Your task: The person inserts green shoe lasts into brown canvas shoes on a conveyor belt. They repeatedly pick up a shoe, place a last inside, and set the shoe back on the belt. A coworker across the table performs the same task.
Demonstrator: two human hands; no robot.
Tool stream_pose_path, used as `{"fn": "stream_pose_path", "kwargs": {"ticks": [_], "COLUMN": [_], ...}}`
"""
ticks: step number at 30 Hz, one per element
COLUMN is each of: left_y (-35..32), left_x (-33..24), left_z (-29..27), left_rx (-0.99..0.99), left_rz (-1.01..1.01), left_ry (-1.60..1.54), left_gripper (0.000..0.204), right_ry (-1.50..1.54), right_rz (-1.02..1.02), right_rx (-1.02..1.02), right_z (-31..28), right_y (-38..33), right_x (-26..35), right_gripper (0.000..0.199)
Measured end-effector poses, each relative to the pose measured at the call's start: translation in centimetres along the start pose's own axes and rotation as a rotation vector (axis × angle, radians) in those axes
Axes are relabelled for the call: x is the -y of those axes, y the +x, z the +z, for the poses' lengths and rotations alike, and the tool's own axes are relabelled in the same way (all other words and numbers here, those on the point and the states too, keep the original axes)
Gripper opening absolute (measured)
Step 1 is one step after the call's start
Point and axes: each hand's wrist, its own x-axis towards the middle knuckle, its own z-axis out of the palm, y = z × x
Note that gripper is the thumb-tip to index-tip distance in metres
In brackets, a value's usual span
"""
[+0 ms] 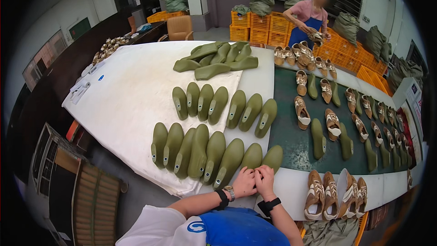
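Note:
My left hand [244, 182] and my right hand [265, 180] meet at the near edge of the table, fingertips pinched together over the heel ends of two olive-green shoe lasts [263, 156]. Whether they grip anything small I cannot tell. A near row of several green lasts [199, 152] lies to the left of my hands on a white cloth [127, 109]. A second row of lasts [218, 105] lies further back, and a loose pile of lasts [216, 59] sits at the far end.
A dark green belt [291, 141] on the right carries brown-and-white shoes [333, 125] paired with green lasts. Several finished shoes [337, 196] stand near my right hand. A person in a pink top [309, 16] handles shoes by orange crates [261, 27].

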Motion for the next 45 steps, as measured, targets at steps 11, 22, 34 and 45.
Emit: {"fn": "stream_pose_path", "kwargs": {"ticks": [11, 22, 34, 45], "left_y": [0.2, 0.4, 1.6, -1.0], "left_x": [0.0, -0.4, 1.2, 11.8], "left_z": [-0.5, -1.5, -6.7, -13.2], "left_rx": [0.067, -0.016, 0.021, -0.257], "left_rz": [-0.003, 0.042, 0.009, -0.600], "left_ry": [0.069, 0.041, -0.303, 0.568], "left_gripper": [0.043, 0.056, 0.034, 0.066], "right_ry": [-0.060, 0.293, 0.000, -0.162], "right_rz": [-0.015, 0.276, 0.248, 0.080], "right_rx": [-0.011, 0.206, 0.363, 0.360], "right_z": [0.5, -3.0, 1.9, 4.0], "right_y": [-0.1, 6.4, 24.1, 19.6], "right_x": [-0.6, -1.5, -5.9, -1.0], "right_gripper": [0.011, 0.041, 0.070, 0.035]}}
